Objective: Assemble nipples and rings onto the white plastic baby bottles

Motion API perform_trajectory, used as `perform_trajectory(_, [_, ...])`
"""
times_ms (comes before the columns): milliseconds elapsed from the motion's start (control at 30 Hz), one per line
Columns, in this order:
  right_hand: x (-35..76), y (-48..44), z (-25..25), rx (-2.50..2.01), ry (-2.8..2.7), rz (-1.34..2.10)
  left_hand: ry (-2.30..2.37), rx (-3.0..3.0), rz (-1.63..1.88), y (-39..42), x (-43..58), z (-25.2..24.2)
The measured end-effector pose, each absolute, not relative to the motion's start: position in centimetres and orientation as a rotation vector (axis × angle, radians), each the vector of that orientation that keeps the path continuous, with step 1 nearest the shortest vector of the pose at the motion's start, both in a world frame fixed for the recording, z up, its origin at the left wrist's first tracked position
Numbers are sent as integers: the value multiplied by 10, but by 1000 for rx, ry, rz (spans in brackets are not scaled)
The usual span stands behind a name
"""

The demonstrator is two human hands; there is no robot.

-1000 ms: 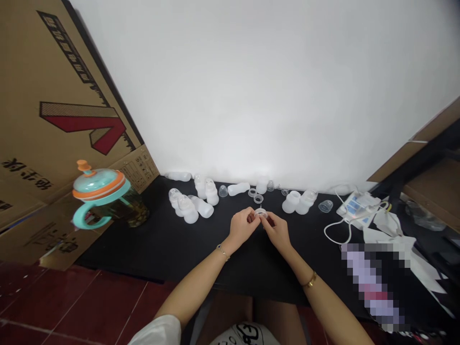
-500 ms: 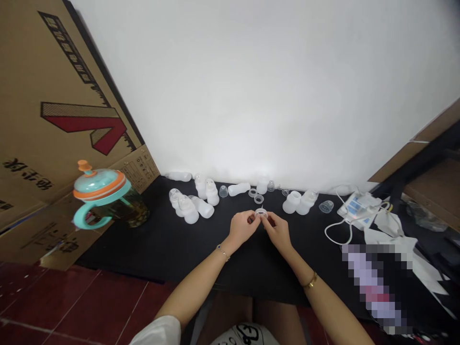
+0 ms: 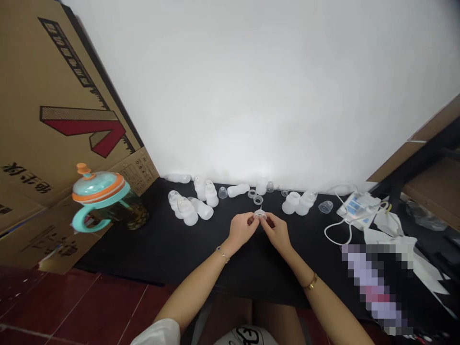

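Left forearm and right forearm rise from the bottom of the view and converge toward the centre, forming a narrow V. Left wrist and right wrist are nearly straight, with a slight bend. Left hand and right hand are held close together, backs upward, fingers curled inward. Left fingertips and right fingertips nearly meet at midline, pinching from opposite sides. Both hands are closed in a precision grip.
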State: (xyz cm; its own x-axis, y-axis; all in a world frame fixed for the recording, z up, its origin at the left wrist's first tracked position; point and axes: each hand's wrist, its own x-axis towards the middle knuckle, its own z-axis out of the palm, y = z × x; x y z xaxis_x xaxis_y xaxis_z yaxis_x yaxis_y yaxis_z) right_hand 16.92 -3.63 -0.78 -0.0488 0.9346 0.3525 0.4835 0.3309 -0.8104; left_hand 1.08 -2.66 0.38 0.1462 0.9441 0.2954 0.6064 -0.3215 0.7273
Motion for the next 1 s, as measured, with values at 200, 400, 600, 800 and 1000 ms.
perform_trajectory(200, [169, -36, -7, -1300, -1699, 586, 1492, 1955, 1006, -27, 12, 6])
perform_trajectory(400, [170, -36, -7, -1314, -1682, 586, 1516, 1953, 936, -29, 11, 9])
perform_trajectory(600, [168, -37, -3, -1340, -1694, 554, 1527, 1962, 928, -29, 10, 8])
perform_trajectory(800, [169, -37, -3, -1354, -1717, 518, 1516, 1966, 942, -29, 10, 11])
perform_trajectory(1000, [169, -36, -5, -1353, -1717, 513, 1502, 1974, 974, -29, 10, 8])
